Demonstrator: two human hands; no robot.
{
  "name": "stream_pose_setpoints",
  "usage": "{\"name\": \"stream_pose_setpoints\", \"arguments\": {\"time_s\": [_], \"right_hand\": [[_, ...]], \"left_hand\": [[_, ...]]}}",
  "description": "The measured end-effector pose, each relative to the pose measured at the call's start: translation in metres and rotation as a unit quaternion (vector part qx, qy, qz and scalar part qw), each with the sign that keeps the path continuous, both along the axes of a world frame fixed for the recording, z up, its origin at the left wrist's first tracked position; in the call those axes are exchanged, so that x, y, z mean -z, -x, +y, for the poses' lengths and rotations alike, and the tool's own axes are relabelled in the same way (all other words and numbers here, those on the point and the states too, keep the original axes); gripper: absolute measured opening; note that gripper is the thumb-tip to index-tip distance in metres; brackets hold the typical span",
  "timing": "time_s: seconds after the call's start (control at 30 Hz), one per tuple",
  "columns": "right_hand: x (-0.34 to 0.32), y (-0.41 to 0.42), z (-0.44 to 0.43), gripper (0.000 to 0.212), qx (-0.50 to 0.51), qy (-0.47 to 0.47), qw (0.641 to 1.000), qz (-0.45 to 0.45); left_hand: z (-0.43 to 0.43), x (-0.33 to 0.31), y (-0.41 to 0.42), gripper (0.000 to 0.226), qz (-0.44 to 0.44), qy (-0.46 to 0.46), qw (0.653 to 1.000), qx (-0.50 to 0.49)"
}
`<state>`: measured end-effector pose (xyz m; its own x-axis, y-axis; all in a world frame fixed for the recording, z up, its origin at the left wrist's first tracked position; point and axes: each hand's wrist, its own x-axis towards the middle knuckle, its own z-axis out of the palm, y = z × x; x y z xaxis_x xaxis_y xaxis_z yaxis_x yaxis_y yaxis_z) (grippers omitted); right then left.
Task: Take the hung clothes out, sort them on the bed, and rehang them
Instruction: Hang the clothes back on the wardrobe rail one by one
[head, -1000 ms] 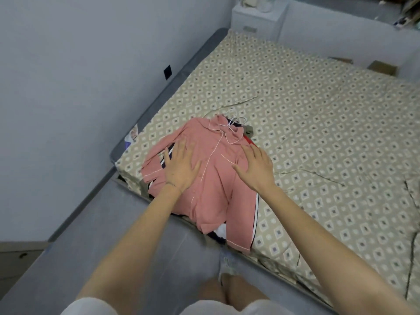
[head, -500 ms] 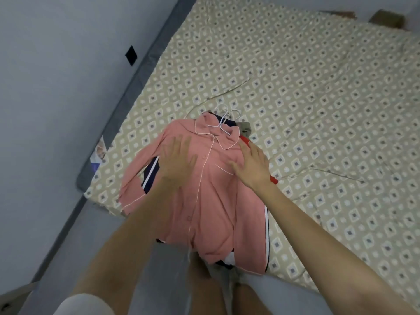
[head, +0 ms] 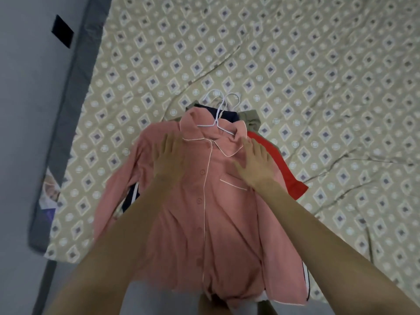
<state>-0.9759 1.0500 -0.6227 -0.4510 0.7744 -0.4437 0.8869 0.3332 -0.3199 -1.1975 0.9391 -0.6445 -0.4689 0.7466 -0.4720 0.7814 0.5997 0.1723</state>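
Both hands sit a bit nearer the collar than 1 s ago, and the view has tipped down + closer, so less of the bed shows. L hand (head: 169,159) lies flat on the pink shirt (head: 204,223) by one shoulder. R hand (head: 254,165) lies flat on the other side, just above the chest pocket. Their fingers (head: 167,142) are straight, slightly spread, gripping nothing, only pressing cloth.

Shirt is soft, matte, w/ white piping on collar, placket + pocket and round same-colour buttons. It lies front up atop a pile near the bed's corner, hem + one sleeve hanging past the edge. At the neck, white wire hangers (head: 219,110) poke out, hooks on the sheet.

Under it, seen only in bits:
- red garment (head: 288,173) on the R side
- navy piece (head: 130,198) w/ white stripe by the L forearm
- olive cloth (head: 251,119) by the collar

Their cuts can't be told.

Bed sheet (head: 295,64) is beige, diamond print, creased. Grey padded bed frame (head: 75,87) runs along the wall. L hand is blurred; the lower hem at frame bottom is hard to read.
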Motion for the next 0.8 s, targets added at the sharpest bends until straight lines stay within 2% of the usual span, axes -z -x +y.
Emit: {"name": "stream_pose_setpoints", "arguments": {"time_s": [0.2,0.4,0.6,0.8], "right_hand": [[0.038,0.017,0.013,0.081,0.034,-0.001,0.999,0.029],[0.061,0.023,0.018,0.083,0.073,-0.036,0.993,0.086],[0.041,0.022,0.021,0.069,0.092,-0.024,0.992,0.083],[-0.011,0.019,0.026,0.059,0.052,0.005,0.997,0.053]], "left_hand": [[0.025,0.049,0.019,0.067,-0.016,-0.133,0.991,0.019],[0.044,0.069,0.031,0.063,-0.020,-0.184,0.983,0.000],[0.040,0.045,0.040,0.056,0.013,-0.187,0.982,0.019],[0.019,-0.019,0.041,0.051,-0.046,-0.205,0.977,0.028]]}}
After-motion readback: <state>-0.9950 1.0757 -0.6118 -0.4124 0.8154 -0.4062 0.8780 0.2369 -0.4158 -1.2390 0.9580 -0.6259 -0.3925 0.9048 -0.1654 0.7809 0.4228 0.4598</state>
